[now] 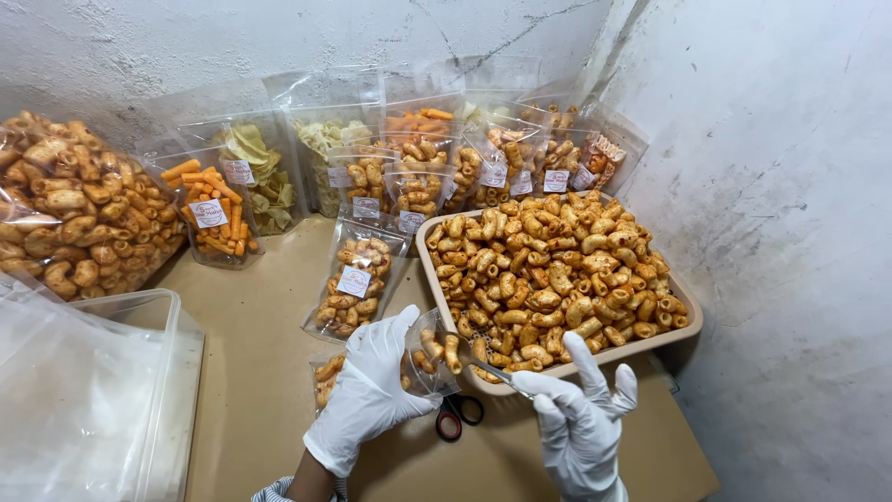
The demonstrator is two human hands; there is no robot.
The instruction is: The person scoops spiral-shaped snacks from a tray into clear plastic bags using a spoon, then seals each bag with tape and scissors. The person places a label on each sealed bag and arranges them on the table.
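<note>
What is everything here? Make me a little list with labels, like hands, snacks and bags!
left hand: white glove, holds a small clear pouch partly filled with snacks
right hand: white glove, holds metal tongs reaching toward the pouch
tray: beige, heaped with curled orange-brown snacks
scissors: on the brown board below the pouch
filled bags: labelled, standing along the wall
plastic tub: clear, at the left

Clear tub (139,390) and big snack bag (74,209) cut off left.
</note>
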